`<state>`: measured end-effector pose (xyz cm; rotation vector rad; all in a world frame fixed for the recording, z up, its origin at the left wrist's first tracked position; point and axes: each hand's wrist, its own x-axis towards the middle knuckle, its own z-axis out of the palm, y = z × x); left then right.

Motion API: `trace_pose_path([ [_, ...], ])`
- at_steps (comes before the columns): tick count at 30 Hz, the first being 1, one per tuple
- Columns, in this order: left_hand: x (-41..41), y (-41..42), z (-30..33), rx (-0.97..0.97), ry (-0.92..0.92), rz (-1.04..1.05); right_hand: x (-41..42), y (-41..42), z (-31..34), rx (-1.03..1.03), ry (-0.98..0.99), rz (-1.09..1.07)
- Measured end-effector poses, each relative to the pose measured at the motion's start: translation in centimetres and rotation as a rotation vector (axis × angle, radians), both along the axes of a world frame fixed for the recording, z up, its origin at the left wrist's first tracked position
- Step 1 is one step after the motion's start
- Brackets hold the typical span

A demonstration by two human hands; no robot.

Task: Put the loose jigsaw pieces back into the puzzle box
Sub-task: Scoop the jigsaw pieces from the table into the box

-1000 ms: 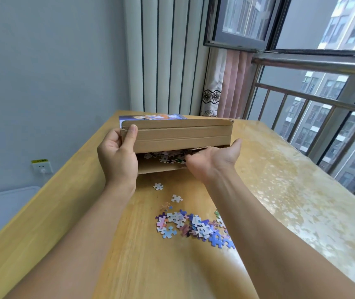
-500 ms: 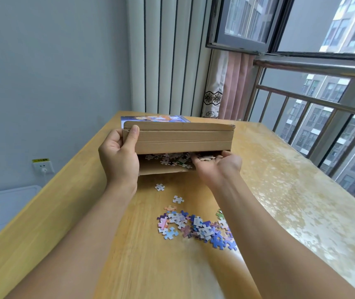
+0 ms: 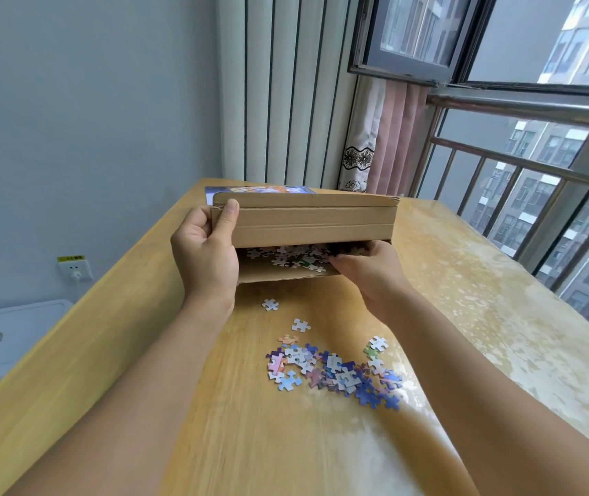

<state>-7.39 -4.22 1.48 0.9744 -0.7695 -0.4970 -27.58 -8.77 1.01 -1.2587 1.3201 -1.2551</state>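
The brown cardboard puzzle box (image 3: 307, 223) stands on the wooden table (image 3: 114, 352), its front open, with several pieces lying inside (image 3: 285, 257). My left hand (image 3: 207, 255) grips the box's left end, thumb pressed on the raised front flap. My right hand (image 3: 368, 270) is at the right side of the opening. Its fingers reach in among the pieces, partly hidden under the flap. A pile of loose jigsaw pieces (image 3: 335, 370) lies on the table between my forearms. Two single pieces (image 3: 270, 304) (image 3: 300, 325) lie closer to the box.
A printed blue sheet or lid (image 3: 260, 190) shows behind the box. The table's right half has a worn, glossy patch (image 3: 500, 316). A window railing (image 3: 521, 173) runs along the right. On the left wall is a socket (image 3: 74, 269), with a white tub (image 3: 6, 338) below it.
My right hand has turned from lying flat at the opening to reaching its fingers inside the box. The left hand and box have stayed put.
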Motion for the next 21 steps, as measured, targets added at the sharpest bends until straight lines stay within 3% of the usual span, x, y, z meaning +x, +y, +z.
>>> trace_pose_path([
  [4,0.0,0.0,0.2,0.001,0.003,0.010,-0.5,0.2,0.4,0.023,-0.298,0.137],
  [7,-0.2,0.1,0.2,0.000,-0.009,0.012,-0.9,0.2,-0.1,-0.033,-0.265,0.140],
  [15,-0.2,0.4,0.4,0.003,0.000,0.015,-1.4,1.0,-1.8,-0.278,0.266,0.011],
  [21,0.0,0.2,0.6,-0.002,0.011,0.014,-2.8,4.5,-0.1,-0.568,1.002,0.025],
])
